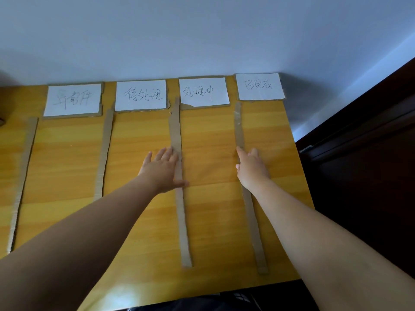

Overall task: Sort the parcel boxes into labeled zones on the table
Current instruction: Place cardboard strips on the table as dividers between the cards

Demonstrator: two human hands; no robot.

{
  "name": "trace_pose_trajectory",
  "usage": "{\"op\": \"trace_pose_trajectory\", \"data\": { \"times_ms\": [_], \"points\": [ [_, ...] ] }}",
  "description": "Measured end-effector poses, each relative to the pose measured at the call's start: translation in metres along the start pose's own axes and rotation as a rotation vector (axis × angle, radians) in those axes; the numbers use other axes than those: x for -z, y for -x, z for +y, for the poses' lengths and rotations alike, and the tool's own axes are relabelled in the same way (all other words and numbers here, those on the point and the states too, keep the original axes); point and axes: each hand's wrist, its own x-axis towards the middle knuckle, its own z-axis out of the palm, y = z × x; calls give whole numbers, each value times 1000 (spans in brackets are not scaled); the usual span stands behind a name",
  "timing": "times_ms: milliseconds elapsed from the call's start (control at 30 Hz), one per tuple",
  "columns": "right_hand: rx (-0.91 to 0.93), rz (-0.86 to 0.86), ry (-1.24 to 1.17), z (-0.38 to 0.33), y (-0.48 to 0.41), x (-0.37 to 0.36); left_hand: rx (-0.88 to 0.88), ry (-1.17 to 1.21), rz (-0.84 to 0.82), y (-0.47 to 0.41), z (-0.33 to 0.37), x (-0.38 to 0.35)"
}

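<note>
A yellow wooden table [139,221] is split into lanes by long cardboard strips. Several white handwritten label cards lie along its far edge; the two middle ones [141,94] [204,91] head the centre lanes. My left hand [162,170] lies flat, fingers apart, on the middle cardboard strip [183,221]. My right hand [251,168] rests flat on the right cardboard strip [252,221], forefinger stretched forward. Neither hand holds anything. No parcel boxes are in view.
Two more cardboard strips [104,153] [21,180] mark lanes on the left, under another label card [73,99]; a fourth card [260,86] sits far right. A white wall backs the table. Dark wooden furniture [363,153] stands close on the right.
</note>
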Motion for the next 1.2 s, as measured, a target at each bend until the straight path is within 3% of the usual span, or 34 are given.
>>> {"op": "trace_pose_trajectory", "data": {
  "times_ms": [567,867,1200],
  "points": [
    [5,39,26,-5,-14,3,51,28,159,4,8,11],
    [23,143,71,-20,14,36,47,81,284,32,1,33],
    [114,182,-68,-97,73,67,8,205,447,95,-56,61]
  ]
}}
